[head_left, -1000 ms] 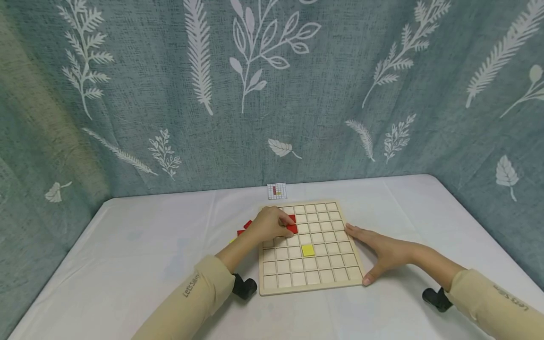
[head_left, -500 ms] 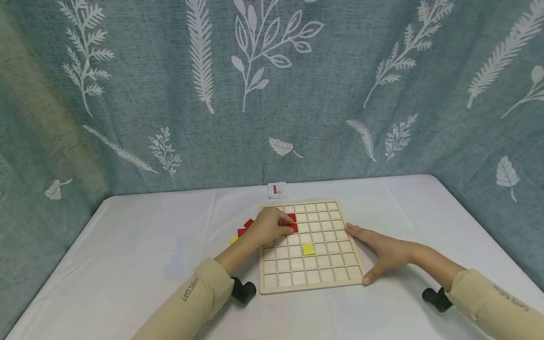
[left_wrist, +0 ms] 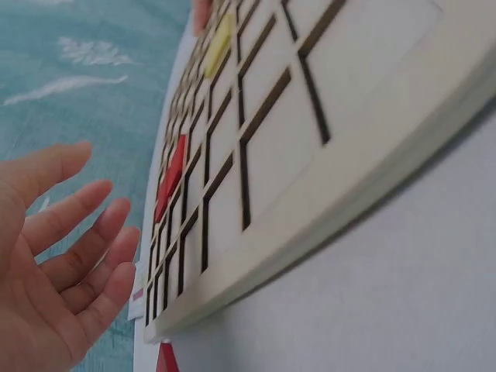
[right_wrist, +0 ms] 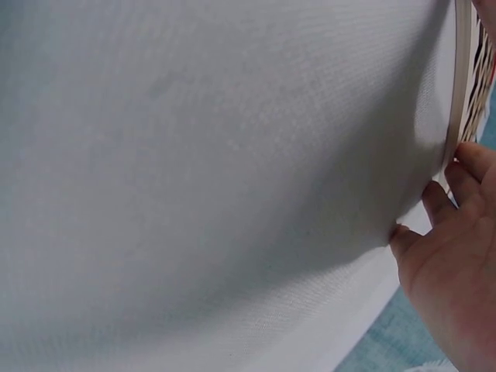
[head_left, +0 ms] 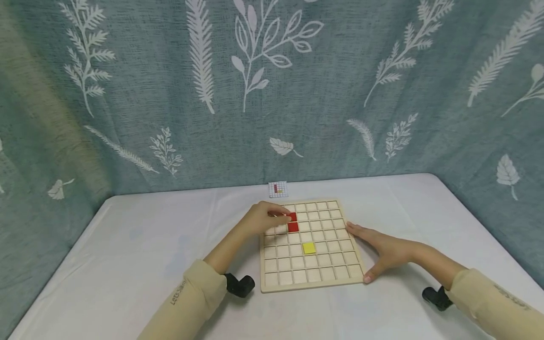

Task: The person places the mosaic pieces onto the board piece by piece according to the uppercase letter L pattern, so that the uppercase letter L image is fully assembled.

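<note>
A square wooden board [head_left: 323, 274] with a raised grid lies on the table. Two red square tiles [head_left: 293, 227] sit in neighbouring cells of one column, and a yellow square tile [head_left: 309, 248] lies nearer the front. Over the board's upper left part is my left hand [head_left: 258, 219]. The left wrist view shows this hand [left_wrist: 66, 271] with fingers spread loosely, nothing between them. At the board's right side, my right hand [head_left: 391, 251] touches the edge with fingers and thumb stretched apart. In the right wrist view, fingertips [right_wrist: 465, 151] rest against that edge.
Behind the board stands a small gridded card [head_left: 278, 189] with a red and yellow pattern. Part of a red tile [left_wrist: 166, 359] shows beyond the board's edge on the white table [head_left: 148, 264]. A patterned curtain [head_left: 323, 94] closes off the back.
My left hand has let go of the red tile and shifted slightly up and left, uncovering both red tiles. My right hand stays at the board's edge.
</note>
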Available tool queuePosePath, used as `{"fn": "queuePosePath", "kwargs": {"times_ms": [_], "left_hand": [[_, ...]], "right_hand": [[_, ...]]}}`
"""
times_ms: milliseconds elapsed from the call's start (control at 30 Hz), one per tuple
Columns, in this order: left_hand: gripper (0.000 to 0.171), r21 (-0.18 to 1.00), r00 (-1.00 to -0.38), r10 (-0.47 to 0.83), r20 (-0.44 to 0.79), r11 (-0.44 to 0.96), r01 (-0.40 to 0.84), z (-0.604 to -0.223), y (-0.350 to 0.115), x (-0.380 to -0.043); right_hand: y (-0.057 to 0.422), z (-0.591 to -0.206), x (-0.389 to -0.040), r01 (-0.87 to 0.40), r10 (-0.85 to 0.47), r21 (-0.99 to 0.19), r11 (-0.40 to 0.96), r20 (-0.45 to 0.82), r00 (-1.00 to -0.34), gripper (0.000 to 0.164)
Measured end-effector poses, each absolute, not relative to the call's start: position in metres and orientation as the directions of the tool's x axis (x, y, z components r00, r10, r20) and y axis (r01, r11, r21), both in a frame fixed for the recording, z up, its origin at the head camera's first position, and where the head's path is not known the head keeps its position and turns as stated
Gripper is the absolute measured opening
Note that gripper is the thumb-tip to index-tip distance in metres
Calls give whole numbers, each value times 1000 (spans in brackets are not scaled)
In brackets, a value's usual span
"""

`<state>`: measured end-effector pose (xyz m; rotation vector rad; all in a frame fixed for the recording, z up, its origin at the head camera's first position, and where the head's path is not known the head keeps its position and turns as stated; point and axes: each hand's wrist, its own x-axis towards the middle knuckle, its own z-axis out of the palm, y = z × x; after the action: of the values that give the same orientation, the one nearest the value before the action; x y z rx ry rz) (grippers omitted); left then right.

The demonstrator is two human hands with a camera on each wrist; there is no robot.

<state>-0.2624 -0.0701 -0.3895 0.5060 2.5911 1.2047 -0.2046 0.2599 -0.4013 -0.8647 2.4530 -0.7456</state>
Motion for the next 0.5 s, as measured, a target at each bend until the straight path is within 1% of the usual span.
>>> {"fn": "queuePosePath", "kwargs": {"times_ms": [200, 367, 500], "left_hand": [[32, 782, -917, 399, -25, 579, 230, -387, -89, -260], [28, 750, -933, 360, -20, 622, 224, -390, -108, -256], [25, 740, -949, 313, -23, 644, 194, -394, -124, -252]], "right_hand": [[259, -400, -205, -445, -675, -611, 654, -207, -708, 119], [259, -400, -205, -438, -676, -623, 648, -205, -708, 119], [258, -400, -204, -432, -674, -625, 650, -211, -708, 119]]}}
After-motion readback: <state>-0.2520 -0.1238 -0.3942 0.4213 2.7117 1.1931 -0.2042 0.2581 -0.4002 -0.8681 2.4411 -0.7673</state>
